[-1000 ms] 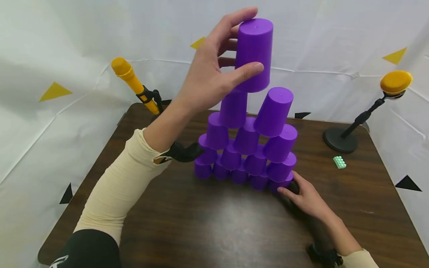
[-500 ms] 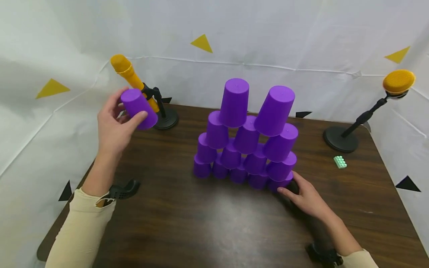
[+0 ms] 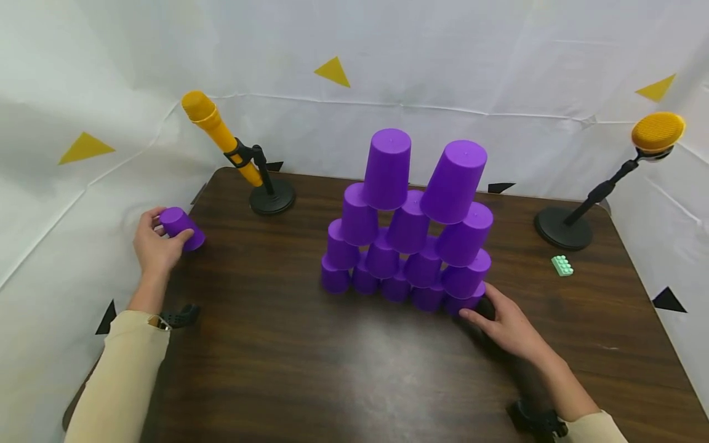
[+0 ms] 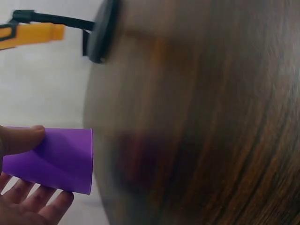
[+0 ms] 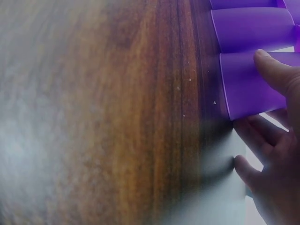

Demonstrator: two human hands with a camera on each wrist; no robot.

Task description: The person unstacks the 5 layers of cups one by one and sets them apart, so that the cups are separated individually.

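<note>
At the table's left edge, my left hand point(image 3: 156, 249) grips a purple cup point(image 3: 179, 225), its closed end up and tilted. The left wrist view shows the thumb on one side of this cup point(image 4: 65, 157) and the fingers on the other; its rim appears apart from the tabletop. Upside-down purple cups stand stacked in a tiered wall point(image 3: 408, 231), with two cups on the top tier. My right hand point(image 3: 511, 327) holds the bottom-right cup point(image 3: 464, 304) of the stack, thumb in front. In the right wrist view, fingers reach behind that cup point(image 5: 243, 89).
A yellow microphone point(image 3: 213, 126) on a black stand is at the back left of the brown table point(image 3: 266, 357). Another yellow microphone point(image 3: 657, 132) stands at the back right, with a mint toy brick point(image 3: 562, 265) nearby. White sheeting point(image 3: 487, 55) hangs behind.
My left hand has carried its cup from above the stack down and left to the table's left edge. The stack and my right hand have stayed in place.
</note>
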